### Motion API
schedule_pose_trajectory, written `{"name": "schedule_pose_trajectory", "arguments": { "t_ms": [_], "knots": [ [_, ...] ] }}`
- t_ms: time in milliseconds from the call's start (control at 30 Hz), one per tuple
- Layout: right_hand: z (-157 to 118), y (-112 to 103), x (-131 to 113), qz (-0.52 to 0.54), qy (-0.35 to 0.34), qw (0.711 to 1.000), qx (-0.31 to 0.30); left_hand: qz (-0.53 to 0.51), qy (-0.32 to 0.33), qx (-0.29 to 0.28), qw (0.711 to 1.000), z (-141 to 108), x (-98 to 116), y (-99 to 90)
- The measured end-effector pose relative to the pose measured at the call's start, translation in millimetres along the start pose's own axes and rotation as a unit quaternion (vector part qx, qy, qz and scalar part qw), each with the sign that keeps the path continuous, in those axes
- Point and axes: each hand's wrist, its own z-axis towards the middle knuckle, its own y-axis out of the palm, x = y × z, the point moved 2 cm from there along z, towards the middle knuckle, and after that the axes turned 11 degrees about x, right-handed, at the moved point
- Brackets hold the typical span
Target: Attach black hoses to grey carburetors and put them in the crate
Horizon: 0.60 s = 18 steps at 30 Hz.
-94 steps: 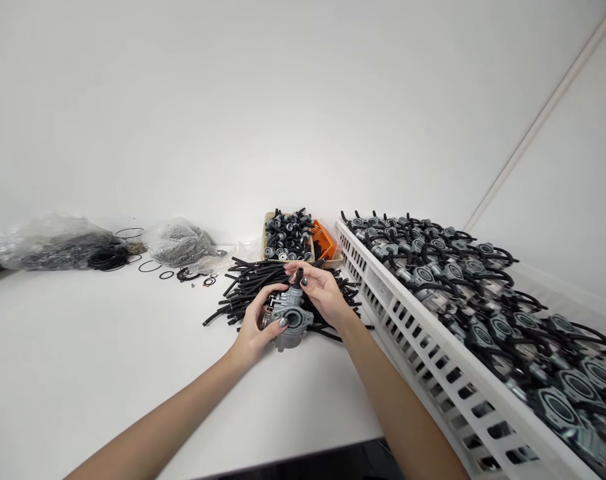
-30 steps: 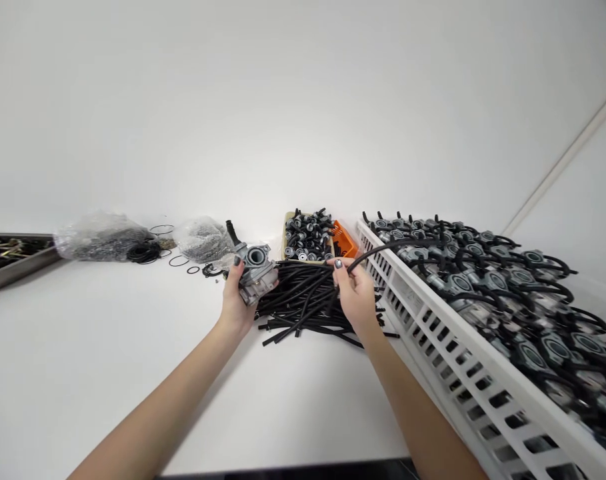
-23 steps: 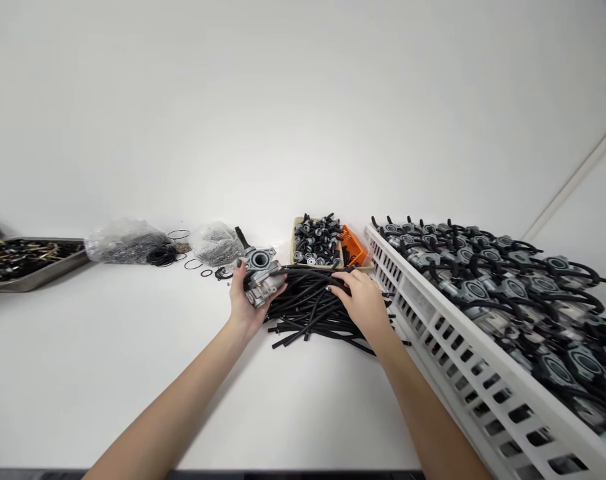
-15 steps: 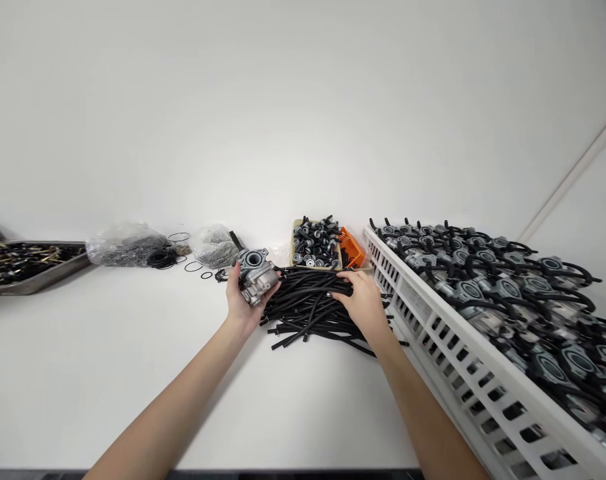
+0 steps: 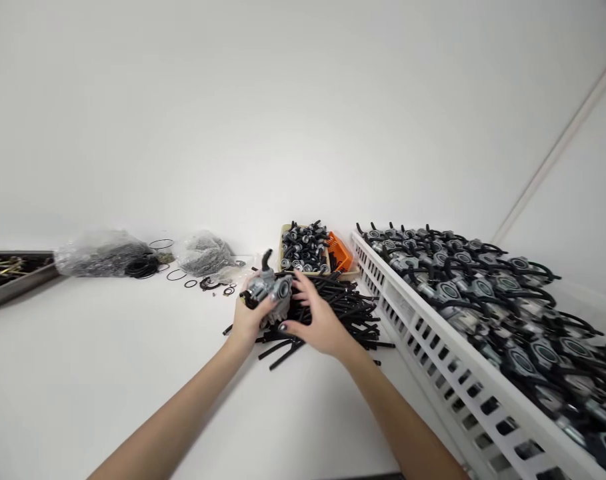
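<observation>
My left hand is wrapped round a silver-grey carburetor with a short black stub of hose pointing up from its top. My right hand is close to the carburetor's right side, thumb and fingers apart, and I see nothing in it. Whether its fingertips touch the metal I cannot tell. Beneath and behind both hands spreads a heap of black rubber hoses, lying loose on the white table.
At right, a long white slatted crate is full of carburetors with hoses. Behind the heap stand a cream tray of small black-and-metal parts and an orange basket. Leftward lie plastic bags, black rings and a metal tray.
My right hand has left the hose heap and moved left to the carburetor, its fingers spreading. The carburetor has turned in my left hand. The view has shifted slightly.
</observation>
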Motion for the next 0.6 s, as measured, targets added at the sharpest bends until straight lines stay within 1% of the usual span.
{"name": "schedule_pose_trajectory", "arguments": {
  "t_ms": [67, 133, 233, 333, 433, 500, 567, 600],
  "knots": [
    [-4, 11, 1, 0.097, 0.025, 0.995, -0.027, 0.051, 0.04, -0.052, 0.997, -9, -2, 3.0],
    [-5, 16, 1, 0.17, 0.046, 0.984, -0.029, 0.072, 0.059, -0.086, 0.992, -16, -3, 4.7],
    [0, 16, 4, 0.246, 0.059, 0.967, -0.013, 0.075, 0.073, -0.113, 0.988, -18, 1, 6.9],
    [5, 13, 10, 0.289, 0.06, 0.955, 0.033, 0.085, 0.109, -0.126, 0.982, -17, 6, 10.1],
    [8, 3, 10, 0.329, 0.076, 0.935, 0.109, 0.096, 0.146, -0.112, 0.978, -19, 9, 9.2],
    [10, -8, 3, 0.359, 0.086, 0.919, 0.136, 0.121, 0.174, -0.124, 0.969, -22, 7, 6.1],
    [14, -22, -11, 0.362, 0.069, 0.916, 0.161, 0.189, 0.236, -0.149, 0.942, -24, 4, 2.4],
    [15, -30, -19, 0.337, 0.051, 0.924, 0.175, 0.226, 0.265, -0.16, 0.924, -25, 2, 0.9]
  ]
}}
